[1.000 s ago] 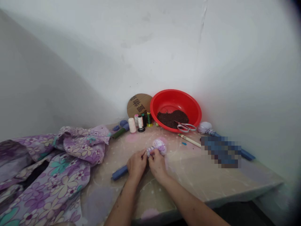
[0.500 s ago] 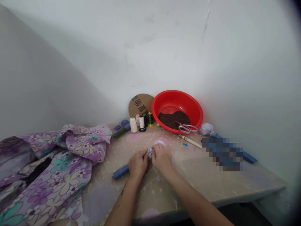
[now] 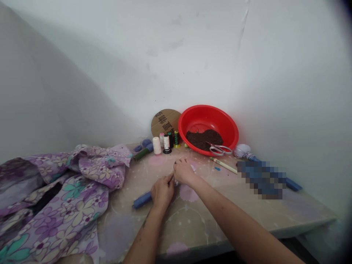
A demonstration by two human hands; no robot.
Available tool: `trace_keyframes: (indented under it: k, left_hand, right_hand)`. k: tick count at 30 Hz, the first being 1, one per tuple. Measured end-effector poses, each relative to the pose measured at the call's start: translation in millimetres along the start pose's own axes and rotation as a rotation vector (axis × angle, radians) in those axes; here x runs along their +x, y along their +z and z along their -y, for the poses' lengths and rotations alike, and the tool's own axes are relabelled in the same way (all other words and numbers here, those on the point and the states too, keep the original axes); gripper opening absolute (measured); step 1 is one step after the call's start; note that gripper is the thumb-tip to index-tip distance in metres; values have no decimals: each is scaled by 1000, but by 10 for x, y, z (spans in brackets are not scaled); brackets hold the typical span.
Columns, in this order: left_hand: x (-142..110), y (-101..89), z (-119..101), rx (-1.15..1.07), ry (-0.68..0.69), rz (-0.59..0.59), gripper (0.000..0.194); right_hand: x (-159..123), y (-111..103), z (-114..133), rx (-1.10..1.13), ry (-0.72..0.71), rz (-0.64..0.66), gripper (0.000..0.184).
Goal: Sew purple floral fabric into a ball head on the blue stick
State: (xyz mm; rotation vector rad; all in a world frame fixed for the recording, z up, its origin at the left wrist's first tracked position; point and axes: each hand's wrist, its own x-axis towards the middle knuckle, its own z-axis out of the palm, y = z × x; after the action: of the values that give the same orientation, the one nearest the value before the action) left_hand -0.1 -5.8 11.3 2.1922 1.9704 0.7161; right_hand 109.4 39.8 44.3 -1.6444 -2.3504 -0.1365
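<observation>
The left hand's (image 3: pixel 162 190) fingers pinch the cloth neck (image 3: pixel 176 181) of a blue stick (image 3: pixel 142 200) on the table (image 3: pixel 220 205); the right hand (image 3: pixel 183 171) covers its padded head, finger grip unclear.

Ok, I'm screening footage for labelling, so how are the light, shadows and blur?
Head view: soft, even light, with a broad diagonal shadow on the wall at left; mild sheen inside the red basin, no harsh glare; the right hand looks slightly soft; a pixelated patch hides detail at right; the top right corner darkens.
</observation>
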Motion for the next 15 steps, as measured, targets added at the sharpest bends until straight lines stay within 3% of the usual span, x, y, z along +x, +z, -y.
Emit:
trace_keyframes:
  k: [7, 15]
  left_hand:
    - [7, 12, 15, -21, -18, 1, 34]
    - [16, 7, 9, -26, -16, 20, 34]
  right_hand:
    - [134, 79, 13, 74, 209, -61, 26]
    - [199, 131, 32, 180, 314, -120, 20]
